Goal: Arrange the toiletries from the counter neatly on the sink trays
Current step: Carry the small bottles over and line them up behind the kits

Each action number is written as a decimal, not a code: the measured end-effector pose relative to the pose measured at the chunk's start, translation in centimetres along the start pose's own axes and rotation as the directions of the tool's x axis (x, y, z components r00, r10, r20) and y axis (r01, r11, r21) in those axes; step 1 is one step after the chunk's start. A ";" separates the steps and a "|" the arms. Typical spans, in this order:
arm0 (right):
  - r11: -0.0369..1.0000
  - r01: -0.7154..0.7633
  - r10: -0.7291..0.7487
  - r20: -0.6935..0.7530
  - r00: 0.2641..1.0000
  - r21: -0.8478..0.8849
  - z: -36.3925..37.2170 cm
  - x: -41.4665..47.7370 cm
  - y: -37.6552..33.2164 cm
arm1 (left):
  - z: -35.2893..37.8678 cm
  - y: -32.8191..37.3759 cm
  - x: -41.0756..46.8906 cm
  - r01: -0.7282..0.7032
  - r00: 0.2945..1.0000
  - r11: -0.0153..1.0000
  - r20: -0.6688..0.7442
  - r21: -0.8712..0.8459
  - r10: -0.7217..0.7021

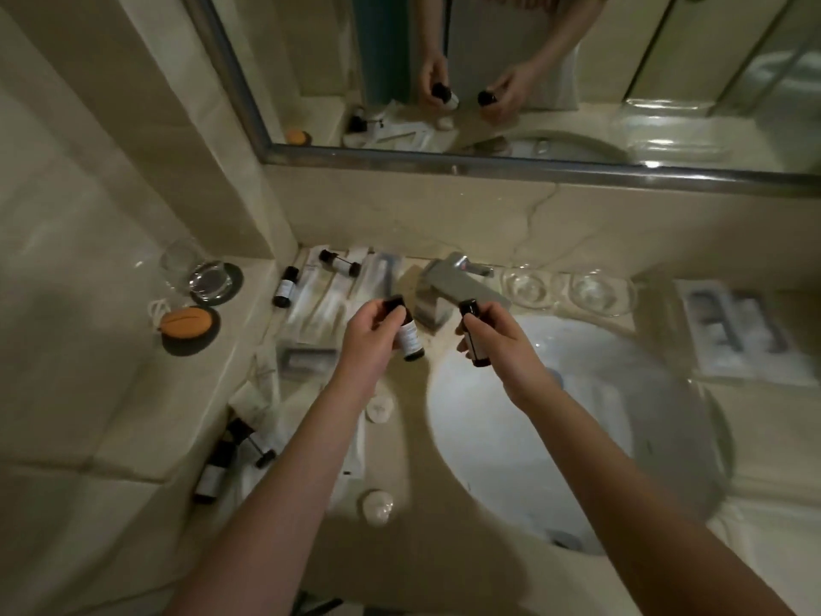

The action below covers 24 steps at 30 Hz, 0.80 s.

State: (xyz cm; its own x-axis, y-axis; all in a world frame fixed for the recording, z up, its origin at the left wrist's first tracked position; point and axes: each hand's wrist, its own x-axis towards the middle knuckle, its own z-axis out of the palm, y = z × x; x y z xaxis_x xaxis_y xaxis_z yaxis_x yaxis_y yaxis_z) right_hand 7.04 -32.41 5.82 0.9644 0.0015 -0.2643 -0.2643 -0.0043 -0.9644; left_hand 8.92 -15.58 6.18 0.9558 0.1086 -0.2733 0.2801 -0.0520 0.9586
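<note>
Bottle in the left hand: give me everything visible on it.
Small dark bottle with a black cap and a white label, print too small to read. Capped, tilted, cap end pointing toward the mirror. The left hand grips its upper half, in the air over the counter, left of the faucet; nothing else touches it.

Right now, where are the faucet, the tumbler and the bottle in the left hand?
faucet [444, 282], head view, spout top.
tumbler [189, 271], head view, its side wall.
bottle [408, 340] in left hand [371, 335], head view, its white label.
</note>
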 end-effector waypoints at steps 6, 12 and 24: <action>0.999 -0.003 0.012 -0.179 0.984 0.053 -8.4 -3.7 0.4 | 7.8 -0.1 -2.5 0.046 0.988 0.997 0.148 -0.067 -0.036; 1.000 0.023 -0.020 -0.340 0.940 0.006 -17.7 -5.0 0.1 | 16.1 0.5 -2.6 -0.030 0.969 0.998 0.245 0.060 0.015; 0.982 -0.002 -0.102 -0.538 0.837 -0.189 -33.9 3.0 -2.3 | 32.9 4.9 3.2 -0.230 0.932 0.943 0.334 0.241 0.142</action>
State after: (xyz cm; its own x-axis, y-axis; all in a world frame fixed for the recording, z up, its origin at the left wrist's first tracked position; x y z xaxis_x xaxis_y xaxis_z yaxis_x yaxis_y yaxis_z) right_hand 10.67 -66.26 7.34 0.8353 -0.5364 -0.1208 -0.2612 -0.1937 -0.9456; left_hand 16.35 -48.18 7.32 0.9603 -0.2382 -0.1455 0.0657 -0.3137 0.9472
